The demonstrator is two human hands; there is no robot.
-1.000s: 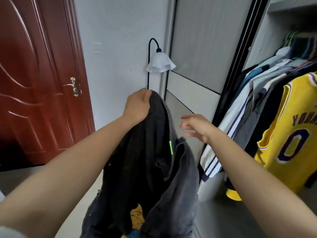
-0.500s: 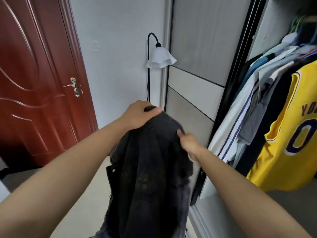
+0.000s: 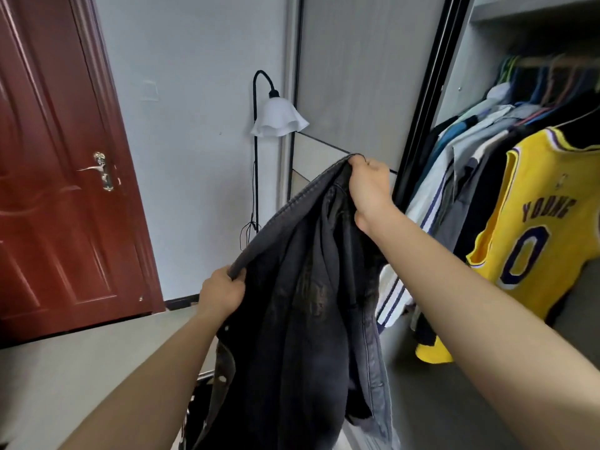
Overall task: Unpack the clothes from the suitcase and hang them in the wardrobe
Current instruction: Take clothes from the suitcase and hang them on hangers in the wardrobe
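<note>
Beside the open wardrobe [image 3: 467, 79], where a yellow jersey [image 3: 545, 222] and shirts hang on the rail, the person holds a dark jacket [image 3: 308, 319] in the air, just left of the hanging clothes. The right hand [image 3: 370, 190] grips its top edge high, fingers curled round the cloth. The left hand [image 3: 222, 292] grips the same edge lower down. I'd pull that edge level, find the collar, then fetch a hanger before letting go.

Red door [image 3: 58, 190] with metal handle [image 3: 101, 171] at left; white-shaded floor lamp [image 3: 278, 120] against wall [image 3: 194, 92].
</note>
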